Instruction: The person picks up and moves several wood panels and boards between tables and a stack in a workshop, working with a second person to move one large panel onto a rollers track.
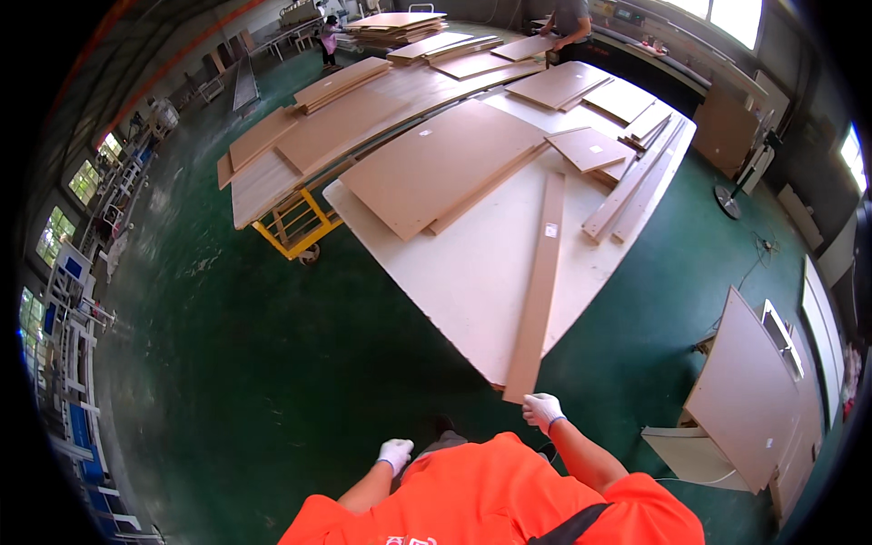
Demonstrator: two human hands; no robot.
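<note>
A long narrow brown board (544, 263) with a small white label lies along the near part of a white tabletop, its near end jutting past the corner. My white-gloved right hand (542, 411) grips that near end at its right corner. Held low beside my body, my gloved left hand (395, 453) is curled closed, with nothing visible in it. Left of the narrow board, a wide brown panel (440, 163) rests on top of another. A smaller labelled panel (589, 149) lies beyond, next to several long narrow strips (631, 182) along the right side.
A yellow wheeled cart (295, 230) stands by the left table, which bears stacked panels (341, 127). At the far end a person (569, 23) handles a panel by a machine. Panels (745, 391) lean at the lower right, near a stand with a round base (727, 202).
</note>
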